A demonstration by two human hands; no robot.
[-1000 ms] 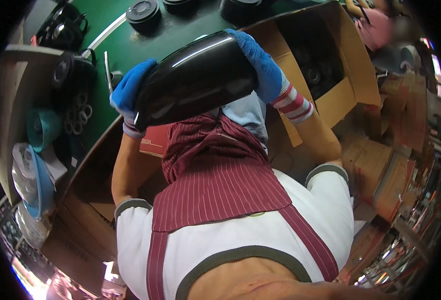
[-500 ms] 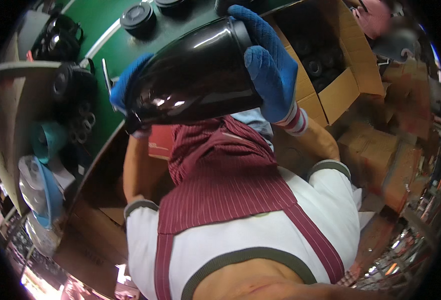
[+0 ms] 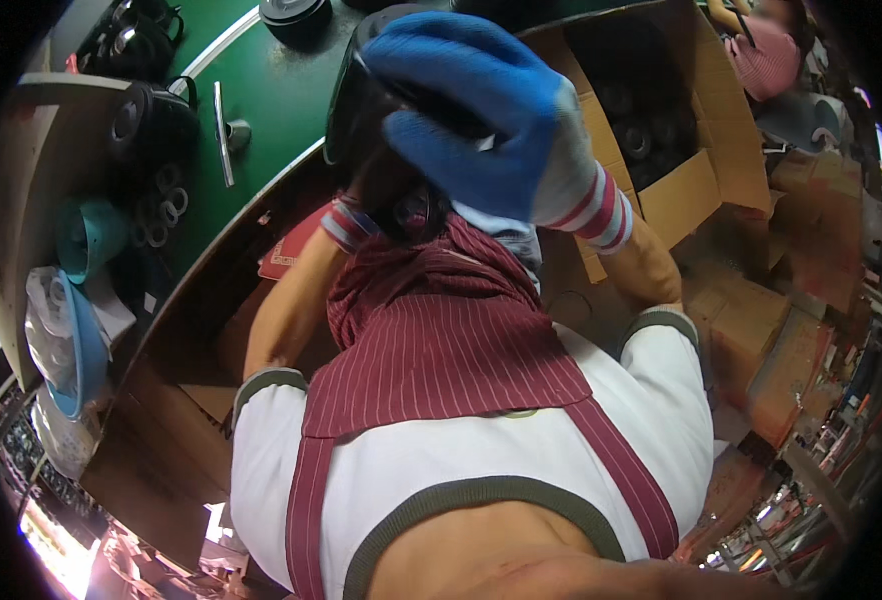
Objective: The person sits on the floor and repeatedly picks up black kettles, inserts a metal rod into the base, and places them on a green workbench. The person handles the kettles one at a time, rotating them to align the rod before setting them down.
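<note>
A glossy black jug (image 3: pixel 346 120) is held in front of my apron, over the edge of the green table (image 3: pixel 271 115). Its wide end now faces up toward me. My right hand (image 3: pixel 481 110), in a blue knit glove with a striped cuff, reaches across that end, its fingers over the far side of the rim and its thumb on the near side. From below left, my left hand (image 3: pixel 353 220) meets the jug's lower part. Only its cuff and wrist show clearly; the jug and shadow hide its fingers.
An open cardboard box (image 3: pixel 686 195) with black round parts stands at right. On the table are a metal bar (image 3: pixel 224 135), a black lid (image 3: pixel 296 20) and white rings (image 3: pixel 169 212). A teal container (image 3: pixel 91 240) and blue basin (image 3: pixel 86 350) are left. Another person (image 3: pixel 766 55) sits far right.
The jug has swung from lying sideways to its wide end up, nearer my body. My right hand has moved left over that end; my left hand has moved right and gone behind the jug.
</note>
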